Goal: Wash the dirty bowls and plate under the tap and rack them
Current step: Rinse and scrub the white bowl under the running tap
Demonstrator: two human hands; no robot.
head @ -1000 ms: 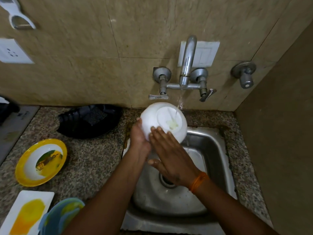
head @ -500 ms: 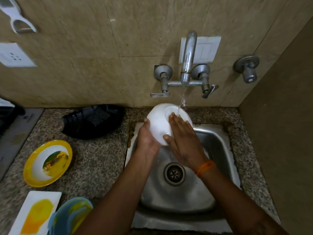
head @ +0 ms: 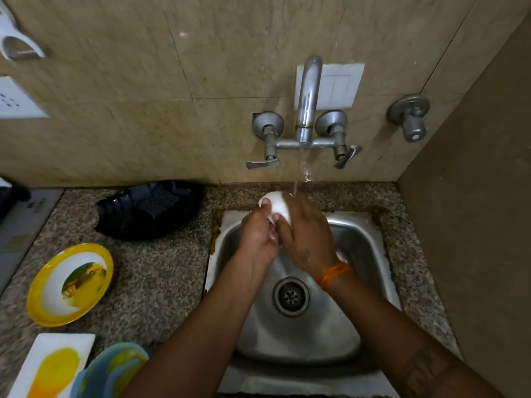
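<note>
A white bowl [head: 276,204] is held over the back of the steel sink [head: 367,254], right under the running tap [head: 307,104]. My left hand [head: 256,238] grips its left side, thumb on the rim. My right hand [head: 309,229] lies flat over the bowl and hides most of it; the water stream lands at its fingertips. On the counter to the left wait a yellow-rimmed plate [head: 69,284] with food residue, a white rectangular plate [head: 51,366] with a yellow smear, and a blue bowl [head: 113,367].
A black rack basket [head: 149,209] with a scrub pad sits on the granite counter [head: 161,282] left of the sink. A side wall closes off the right. A second valve [head: 409,116] projects from the back wall.
The bowl has sunk lower and tilted away, and my right hand has slid further over it, covering most of it. The camera has tipped down slightly.
</note>
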